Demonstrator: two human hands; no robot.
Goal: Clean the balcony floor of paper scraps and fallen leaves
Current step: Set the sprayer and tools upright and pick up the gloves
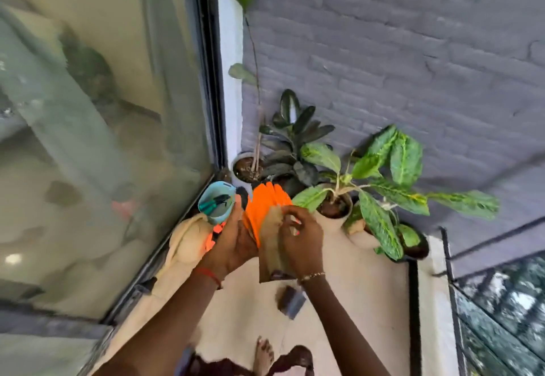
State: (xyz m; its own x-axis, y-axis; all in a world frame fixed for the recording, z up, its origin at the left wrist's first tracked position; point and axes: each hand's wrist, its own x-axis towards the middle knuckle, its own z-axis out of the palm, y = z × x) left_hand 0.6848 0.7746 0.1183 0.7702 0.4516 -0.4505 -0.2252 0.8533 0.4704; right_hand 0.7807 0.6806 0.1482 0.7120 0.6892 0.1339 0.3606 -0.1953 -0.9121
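Above the floor (354, 316): both hands, near plants (380, 169).
Left hand (233, 243): grips orange paper (262, 210).
Right hand (300, 243): pinches brown paper (269, 257).

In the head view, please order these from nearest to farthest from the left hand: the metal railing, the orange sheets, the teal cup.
1. The orange sheets, held in the left hand itself.
2. The teal cup, just left of that hand's thumb.
3. The metal railing, far off at the right side.
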